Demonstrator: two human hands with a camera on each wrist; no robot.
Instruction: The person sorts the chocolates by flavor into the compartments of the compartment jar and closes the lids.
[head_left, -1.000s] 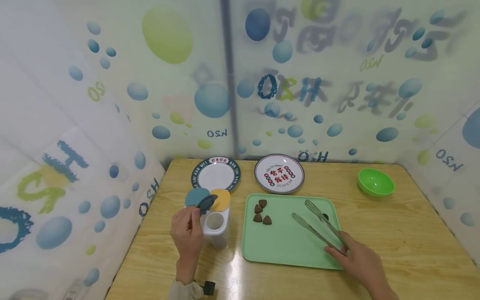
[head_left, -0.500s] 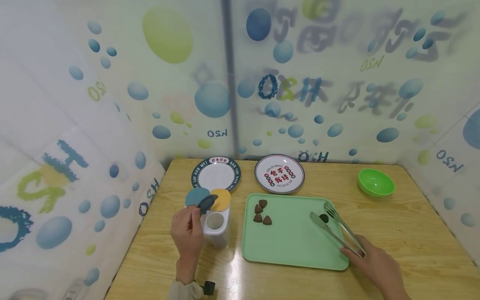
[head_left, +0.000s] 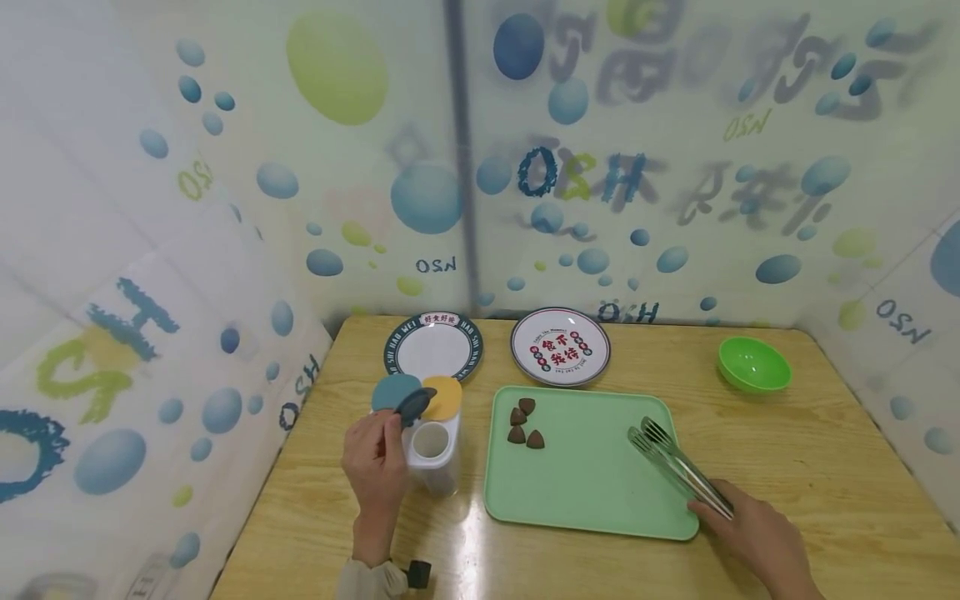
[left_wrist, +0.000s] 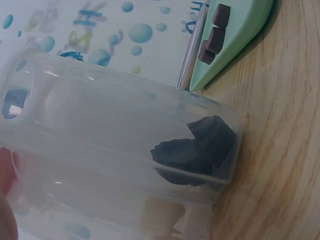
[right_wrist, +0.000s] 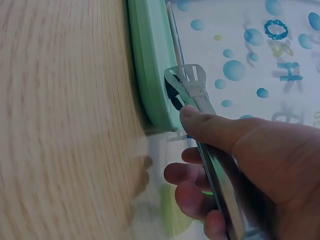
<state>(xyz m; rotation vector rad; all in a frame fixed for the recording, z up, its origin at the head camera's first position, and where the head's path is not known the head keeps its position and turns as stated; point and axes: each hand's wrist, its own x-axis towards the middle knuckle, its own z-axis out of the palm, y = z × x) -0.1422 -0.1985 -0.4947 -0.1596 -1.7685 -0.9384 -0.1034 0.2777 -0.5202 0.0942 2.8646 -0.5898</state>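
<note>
Head view: the left hand (head_left: 373, 460) pinches a lid (head_left: 415, 407) by the box (head_left: 438, 475); the right hand (head_left: 759, 533) grips tongs (head_left: 688, 475) over the tray (head_left: 573, 492).
Left wrist view: dark pieces (left_wrist: 186, 159) already lie inside the box. Right wrist view: one dark chunk (right_wrist: 173, 91), not yet in, shows at the tongs' tips.

Right grip (right_wrist: 270, 157) held metal tongs (right_wrist: 218, 175), dark piece (right_wrist: 171, 89) at their tips, close by the green tray (right_wrist: 152, 70); wood surface (right_wrist: 65, 120) alongside, bubble-print wall (right_wrist: 250, 62) behind.
</note>
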